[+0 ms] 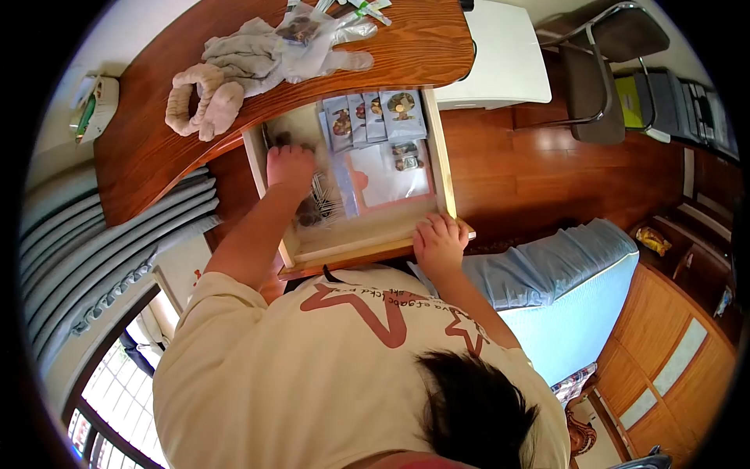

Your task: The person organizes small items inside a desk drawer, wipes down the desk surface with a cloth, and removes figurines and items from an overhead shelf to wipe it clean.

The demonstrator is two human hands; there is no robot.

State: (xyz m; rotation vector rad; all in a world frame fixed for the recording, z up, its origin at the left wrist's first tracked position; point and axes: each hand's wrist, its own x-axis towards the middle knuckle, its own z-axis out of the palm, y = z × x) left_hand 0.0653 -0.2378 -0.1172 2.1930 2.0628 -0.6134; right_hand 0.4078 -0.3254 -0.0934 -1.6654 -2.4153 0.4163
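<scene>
A wooden drawer (355, 241) is pulled out from under the desk, close to my body. My left hand (290, 166) reaches into its left side, fingers bent down among small dark items; what they pinch, if anything, is hidden. Just nearer to me lies a clear bag of thin sticks, perhaps cotton swabs (322, 195). My right hand (440, 241) curls its fingers over the drawer's front edge at the right corner. Several pale printed packets (403, 117) fill the back right of the drawer. In front of them are a white-and-pink sheet (383, 180) and a small packet (407, 158).
On the brown desk (422, 39) lie a fluffy headband (184, 105), a grey cloth (246, 59) and clear plastic bags (312, 47). A white cabinet (500, 55) and a folding chair (594, 86) stand right of it. A blue-covered bed (570, 289) is beside me, at the right.
</scene>
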